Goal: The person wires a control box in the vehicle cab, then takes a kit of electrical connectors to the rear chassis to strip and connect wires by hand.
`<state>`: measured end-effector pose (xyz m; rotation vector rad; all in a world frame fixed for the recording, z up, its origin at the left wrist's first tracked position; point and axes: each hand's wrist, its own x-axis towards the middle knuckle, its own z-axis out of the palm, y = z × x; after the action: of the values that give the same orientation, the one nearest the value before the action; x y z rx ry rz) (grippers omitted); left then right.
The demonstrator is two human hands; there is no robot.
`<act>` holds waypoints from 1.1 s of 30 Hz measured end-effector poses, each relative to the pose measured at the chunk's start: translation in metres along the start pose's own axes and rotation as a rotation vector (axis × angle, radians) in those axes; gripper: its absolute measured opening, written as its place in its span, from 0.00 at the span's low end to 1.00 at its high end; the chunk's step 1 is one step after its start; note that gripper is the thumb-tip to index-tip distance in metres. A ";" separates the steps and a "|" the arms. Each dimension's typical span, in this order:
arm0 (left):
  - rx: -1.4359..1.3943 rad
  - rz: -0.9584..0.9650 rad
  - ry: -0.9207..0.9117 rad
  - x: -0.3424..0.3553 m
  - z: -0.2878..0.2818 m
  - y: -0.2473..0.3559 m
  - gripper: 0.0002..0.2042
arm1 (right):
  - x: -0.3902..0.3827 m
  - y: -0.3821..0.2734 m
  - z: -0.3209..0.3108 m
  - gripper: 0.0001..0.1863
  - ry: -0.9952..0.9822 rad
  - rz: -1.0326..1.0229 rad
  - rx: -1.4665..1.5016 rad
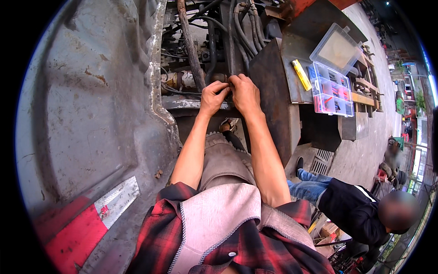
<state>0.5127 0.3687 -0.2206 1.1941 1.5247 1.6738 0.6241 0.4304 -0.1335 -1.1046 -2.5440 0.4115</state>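
Note:
My left hand [213, 97] and my right hand [245, 92] meet at the fingertips over the vehicle's frame, both closed in a pinch. Whatever lies between the fingers is too small or hidden to make out. Just beyond them run several dark cables and hoses [231, 41], and a thick brown wrapped hose [190, 45] passes by my left hand. Below the hands is a worn metal crossbar [180, 103]. To the right, on a rusty metal ledge, sits an opened clear plastic compartment box [333, 91] with small red, blue and dark pieces inside. Beside it lies a yellow lighter [301, 75].
A large grey dented vehicle panel [91, 91] with a red and white reflective strip [98, 219] fills the left. A dark steel box [273, 100] stands close to my right arm. At the lower right, a person in a dark jacket [346, 205] stands on the concrete floor near a drain grate [322, 161].

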 end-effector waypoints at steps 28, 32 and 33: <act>-0.019 0.033 -0.113 -0.006 -0.003 -0.024 0.06 | -0.009 -0.003 0.038 0.08 -0.002 0.246 -0.113; -0.015 0.043 -0.101 -0.010 -0.004 -0.029 0.07 | -0.010 -0.001 0.047 0.08 0.007 0.310 -0.100; 0.001 0.025 -0.124 -0.010 -0.004 -0.028 0.07 | -0.010 0.001 0.044 0.08 -0.036 0.377 -0.063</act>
<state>0.5097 0.3630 -0.2499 1.2977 1.4411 1.5840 0.6131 0.4175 -0.1753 -1.6213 -2.3883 0.4485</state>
